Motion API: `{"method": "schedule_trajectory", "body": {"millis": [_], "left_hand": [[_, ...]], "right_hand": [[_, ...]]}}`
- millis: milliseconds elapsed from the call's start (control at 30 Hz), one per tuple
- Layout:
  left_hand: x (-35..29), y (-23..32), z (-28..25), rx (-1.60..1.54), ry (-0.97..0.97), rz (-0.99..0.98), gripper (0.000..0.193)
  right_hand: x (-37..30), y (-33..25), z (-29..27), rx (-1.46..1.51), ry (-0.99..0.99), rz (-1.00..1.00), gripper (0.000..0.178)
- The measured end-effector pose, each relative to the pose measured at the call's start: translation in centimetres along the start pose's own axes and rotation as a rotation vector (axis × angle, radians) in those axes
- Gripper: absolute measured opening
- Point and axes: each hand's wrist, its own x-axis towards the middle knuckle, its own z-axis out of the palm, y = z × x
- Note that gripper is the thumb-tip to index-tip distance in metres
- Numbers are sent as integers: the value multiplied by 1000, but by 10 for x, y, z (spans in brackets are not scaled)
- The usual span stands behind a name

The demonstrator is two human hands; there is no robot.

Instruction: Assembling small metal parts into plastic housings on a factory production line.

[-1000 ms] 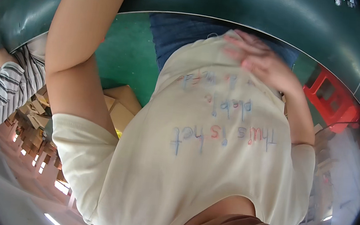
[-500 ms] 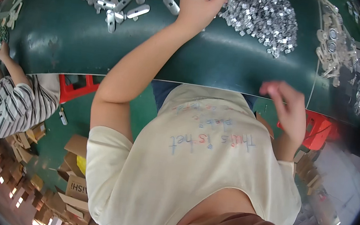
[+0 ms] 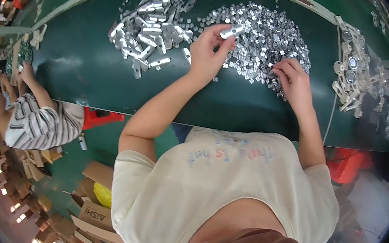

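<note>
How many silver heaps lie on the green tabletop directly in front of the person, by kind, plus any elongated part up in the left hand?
Heap of elongated silver parts: 1
Heap of small silver pieces: 1
Elongated silver part in the left hand: 1
Total: 3
Pieces within the heaps overlap too much to count.

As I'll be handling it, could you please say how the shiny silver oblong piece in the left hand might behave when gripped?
The shiny silver oblong piece is probably stiff, showing no evident bend in the left hand. Its glossy surface may feel slippery.
</note>
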Motion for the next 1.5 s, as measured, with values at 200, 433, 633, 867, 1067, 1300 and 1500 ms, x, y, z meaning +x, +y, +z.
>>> {"method": "schedule_trajectory", "body": {"millis": [200,433,633,867,1067,1300,1500], "left_hand": [[-5,22,7,-165,-65,-119,29],[3,76,7,-175,-226,-224,30],[0,101,14,-200,-145,-219,31],[-3,100,17,-182,-120,-213,30],[-7,98,26,-154,-133,-222,30],[-12,91,24,-87,-184,-120,30],[-14,93,22,-133,-106,-132,26]], "right_hand": [[22,-2,-21,292,-29,82,10],[54,-31,-51,951,-267,279,18],[53,-56,-57,1144,-242,355,33],[52,-51,-54,1194,-252,369,31],[48,-48,-61,449,-38,-166,21],[48,-41,-34,114,177,-551,31],[49,-49,-32,-83,221,-696,33]]}}
